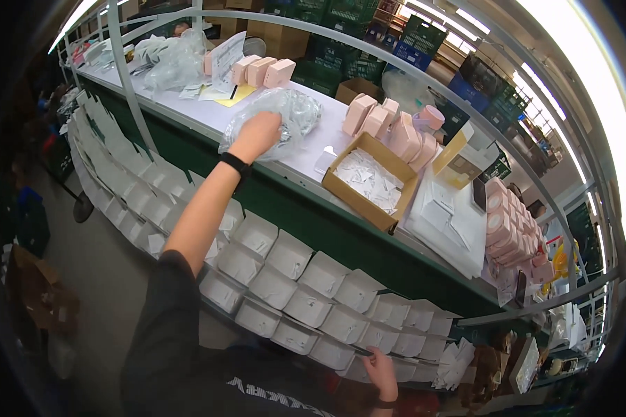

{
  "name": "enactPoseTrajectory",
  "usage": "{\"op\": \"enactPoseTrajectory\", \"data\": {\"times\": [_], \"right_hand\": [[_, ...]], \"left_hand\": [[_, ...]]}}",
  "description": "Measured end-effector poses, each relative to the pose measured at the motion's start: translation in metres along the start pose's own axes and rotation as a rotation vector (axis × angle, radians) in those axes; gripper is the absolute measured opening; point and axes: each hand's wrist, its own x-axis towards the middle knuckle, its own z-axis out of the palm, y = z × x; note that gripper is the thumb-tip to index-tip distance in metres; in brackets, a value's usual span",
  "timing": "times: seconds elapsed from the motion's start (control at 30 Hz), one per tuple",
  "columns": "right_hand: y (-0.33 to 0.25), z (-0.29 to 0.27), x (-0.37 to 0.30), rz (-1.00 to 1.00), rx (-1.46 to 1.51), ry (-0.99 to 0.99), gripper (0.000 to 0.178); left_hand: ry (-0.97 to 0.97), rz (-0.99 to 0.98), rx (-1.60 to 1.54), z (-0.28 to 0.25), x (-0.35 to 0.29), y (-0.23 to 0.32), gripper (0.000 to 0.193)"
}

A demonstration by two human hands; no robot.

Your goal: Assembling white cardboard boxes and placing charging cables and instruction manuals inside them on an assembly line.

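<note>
My left hand (258, 134), with a black band at the wrist, reaches across to a clear plastic bag (300, 111) on the white tabletop. Its fingers are curled in among the bag's folds, and what they pinch is hidden. Low in the view, my right hand (382, 372) is at the front rows of white open bins (332, 353). Its thumb and fingertips come together at a bin's rim; anything small between them cannot be made out. Small pieces lie in several of the bins.
An open cardboard box (334, 182) of small white pieces stands right of the bag, before pink rounded cases (377, 119). Further right are a stack of white sheets (441, 229) and more pink cases (507, 222). Metal frame bars (133, 104) cross the table. Crates (347, 17) stand behind.
</note>
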Motion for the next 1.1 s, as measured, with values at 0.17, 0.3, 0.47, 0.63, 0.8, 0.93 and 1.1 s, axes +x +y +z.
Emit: {"op": "enactPoseTrajectory", "data": {"times": [0.17,0.3,0.47,0.63,0.8,0.93,1.1], "right_hand": [[-0.045,0.046,0.012,0.000,0.074,0.011,0.042],[-0.048,0.085,0.012,-0.081,0.033,-0.046,0.040],[-0.062,0.082,0.014,-0.006,0.105,-0.053,0.040],[-0.059,0.067,0.010,-0.030,0.075,-0.018,0.039],[-0.087,0.029,-0.015,-0.097,0.083,0.061,0.037],[-0.108,-0.016,-0.017,-0.269,0.561,0.117,0.037],[-0.090,-0.048,-0.009,-0.248,0.773,0.052,0.047]], "left_hand": [[-0.200,-0.073,0.015,0.045,0.011,-0.007,0.038],[-0.307,-0.085,-0.123,0.055,0.036,-0.017,0.052],[0.115,-0.135,-0.442,0.056,0.032,-0.055,0.063],[0.205,-0.537,-1.514,0.004,0.012,-0.023,0.042],[-0.007,-0.600,-1.849,-0.022,-0.046,0.032,0.014],[-0.262,-0.405,-1.751,-0.071,-0.163,0.137,0.025],[-0.684,-0.616,-1.631,-0.045,-0.280,0.326,0.043]]}}
